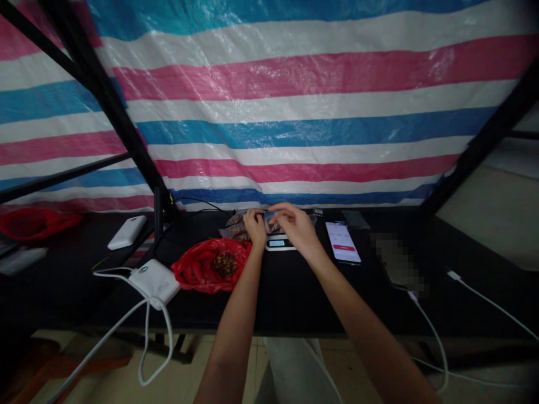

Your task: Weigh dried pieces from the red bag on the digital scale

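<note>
Small clear packet (272, 217) — held above the scale (278, 243).

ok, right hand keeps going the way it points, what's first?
The right hand points up-left across the small scale; first would likely be the clear packet at the left hand. Depth unclear.

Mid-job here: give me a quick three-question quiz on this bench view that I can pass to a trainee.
1. True or false: the red plastic bag lies on the left hand side of the small digital scale.
2. What lies just beyond the right hand, screen lit? A) smartphone B) calculator C) tablet
3. Fill in: both hands hold a small clear ____ above the scale.

Key:
1. True.
2. A.
3. Packet, as best the dim view shows; its contents cannot be made out.
</note>
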`<action>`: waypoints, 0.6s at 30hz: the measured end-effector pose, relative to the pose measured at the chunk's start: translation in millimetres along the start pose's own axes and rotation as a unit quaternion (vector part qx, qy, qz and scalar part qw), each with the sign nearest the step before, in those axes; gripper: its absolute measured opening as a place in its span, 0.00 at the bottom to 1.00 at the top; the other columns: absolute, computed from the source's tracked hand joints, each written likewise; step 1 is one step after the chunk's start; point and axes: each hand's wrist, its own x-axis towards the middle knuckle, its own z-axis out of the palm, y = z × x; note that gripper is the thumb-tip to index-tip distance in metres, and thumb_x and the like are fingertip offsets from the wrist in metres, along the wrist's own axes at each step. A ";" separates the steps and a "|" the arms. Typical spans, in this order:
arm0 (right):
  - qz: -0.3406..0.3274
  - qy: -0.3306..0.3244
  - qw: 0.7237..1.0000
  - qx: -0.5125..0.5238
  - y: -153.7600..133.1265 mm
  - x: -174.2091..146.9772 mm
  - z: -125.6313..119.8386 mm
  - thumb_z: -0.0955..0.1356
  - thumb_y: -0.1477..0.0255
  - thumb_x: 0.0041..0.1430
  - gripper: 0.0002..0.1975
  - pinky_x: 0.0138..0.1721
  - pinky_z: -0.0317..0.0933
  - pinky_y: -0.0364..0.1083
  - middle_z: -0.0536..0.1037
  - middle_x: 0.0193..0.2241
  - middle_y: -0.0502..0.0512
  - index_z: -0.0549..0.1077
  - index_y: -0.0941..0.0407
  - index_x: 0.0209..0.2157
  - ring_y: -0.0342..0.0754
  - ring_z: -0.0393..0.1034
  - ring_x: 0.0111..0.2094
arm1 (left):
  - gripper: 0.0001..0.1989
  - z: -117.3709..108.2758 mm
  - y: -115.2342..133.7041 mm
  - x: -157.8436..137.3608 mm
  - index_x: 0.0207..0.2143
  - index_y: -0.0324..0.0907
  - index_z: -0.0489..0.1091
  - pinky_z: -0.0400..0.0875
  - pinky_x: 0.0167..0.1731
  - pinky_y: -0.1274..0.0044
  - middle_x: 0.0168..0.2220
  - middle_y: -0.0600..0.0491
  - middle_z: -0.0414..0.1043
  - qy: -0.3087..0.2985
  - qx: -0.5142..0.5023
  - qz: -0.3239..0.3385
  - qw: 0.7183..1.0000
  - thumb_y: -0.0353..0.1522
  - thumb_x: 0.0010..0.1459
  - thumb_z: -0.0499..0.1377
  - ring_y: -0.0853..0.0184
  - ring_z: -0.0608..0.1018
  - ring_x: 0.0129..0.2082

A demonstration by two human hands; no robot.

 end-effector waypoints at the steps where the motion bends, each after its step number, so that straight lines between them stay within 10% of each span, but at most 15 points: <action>1: 0.044 0.074 0.991 -0.104 26.0 16.5 5.9 0.59 0.67 0.57 0.13 0.36 0.64 0.50 0.75 0.31 0.55 0.69 0.53 0.40 0.50 0.71 0.34 | 0.12 0.3 0.8 0.5 0.29 0.40 0.66 0.58 0.43 0.65 0.33 0.46 0.67 0.025 0.000 -0.005 1.000 0.24 0.54 0.44 0.60 0.68 0.40; 6: 0.168 0.152 0.910 -0.346 115.7 50.7 15.0 0.58 0.63 0.59 0.15 0.32 0.61 0.50 0.75 0.28 0.60 0.67 0.54 0.44 0.55 0.71 0.32 | 0.12 5.0 2.8 2.8 0.25 0.43 0.67 0.62 0.40 0.68 0.29 0.51 0.70 0.096 -0.010 -0.014 0.995 0.24 0.51 0.47 0.62 0.70 0.35; 18: 0.171 0.226 0.890 -0.358 155.2 49.3 6.8 0.56 0.63 0.60 0.17 0.35 0.58 0.47 0.73 0.33 0.58 0.66 0.54 0.45 0.52 0.68 0.36 | 0.12 12.4 2.1 0.5 0.26 0.41 0.68 0.62 0.41 0.71 0.31 0.51 0.70 0.032 0.025 -0.012 0.999 0.25 0.53 0.47 0.64 0.70 0.36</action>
